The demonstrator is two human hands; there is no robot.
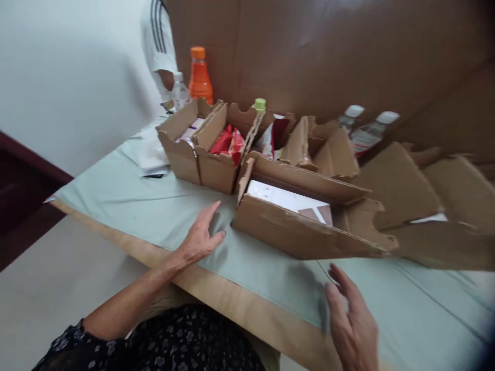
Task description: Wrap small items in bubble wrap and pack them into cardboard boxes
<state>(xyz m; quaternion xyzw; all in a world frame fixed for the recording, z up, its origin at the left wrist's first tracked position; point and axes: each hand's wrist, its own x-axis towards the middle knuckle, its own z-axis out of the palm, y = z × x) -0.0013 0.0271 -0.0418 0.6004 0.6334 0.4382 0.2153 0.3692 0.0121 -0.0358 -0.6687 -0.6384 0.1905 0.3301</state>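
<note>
Place: indoors, makeshift work corner; exact kind unclear;
White wall [73,72]: plain; brown panel [294,56] at back;
Desk [240,304]: pale green cloth [154,211]; cardboard boxes [301,232] holding packets [224,141]; bottles [200,82] behind

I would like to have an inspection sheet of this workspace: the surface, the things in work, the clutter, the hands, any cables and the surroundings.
Surface: creased pale green cloth over a wooden-edged table.
Things in work: front cardboard box, with a white-and-brown carton inside.
Clutter: more cardboard boxes behind and at right; red packets in one; an orange bottle and clear bottles behind.
Hands: left hand open beside the front box's left end; right hand open on its near side; both hold nothing visible.
Cables: nothing seen for certain; thin dark lines on the cloth may be creases.
Surroundings: brown panel, pale wall, another person's white sleeve.
</note>
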